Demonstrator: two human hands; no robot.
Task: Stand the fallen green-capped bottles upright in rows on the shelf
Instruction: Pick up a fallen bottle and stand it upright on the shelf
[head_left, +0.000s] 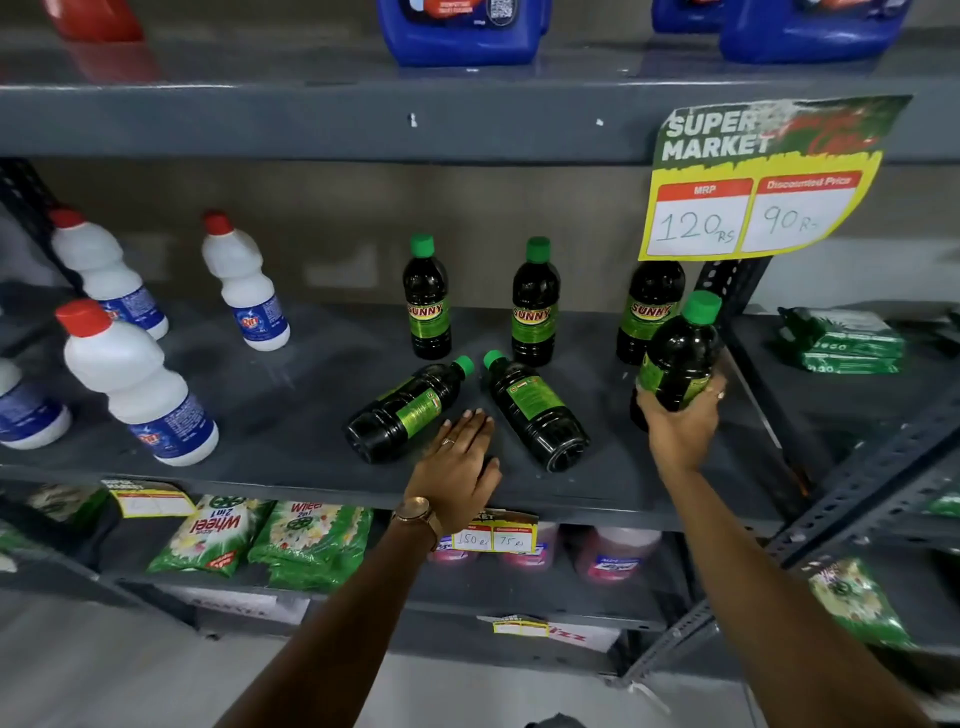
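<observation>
A grey metal shelf (291, 415) in a shop carries the work, with white red-capped bottles (137, 384) standing at its left end and a price sign (758, 208) hanging at two o'clock. Toward the back, three green-capped bottles stand upright in a loose row: the left one (427, 306), the middle one (535, 312) and the right one (649, 312), whose cap is hidden behind the sign. So about half the job looks done. In front of that row two bottles are still down: the left fallen bottle (408, 413), cap pointing to two o'clock, and the right fallen bottle (535, 410), cap pointing to eleven o'clock, their caps near each other. The left hand (457, 467) lies open and flat, grasping nothing, in the gap between their bases; the left fallen bottle is just beside it at ten o'clock, the right one at two o'clock. The right hand (680, 421) grips a fourth bottle (678, 358) from below, nearly upright, just in front of the right standing one, not yet set down as far as I can judge.
</observation>
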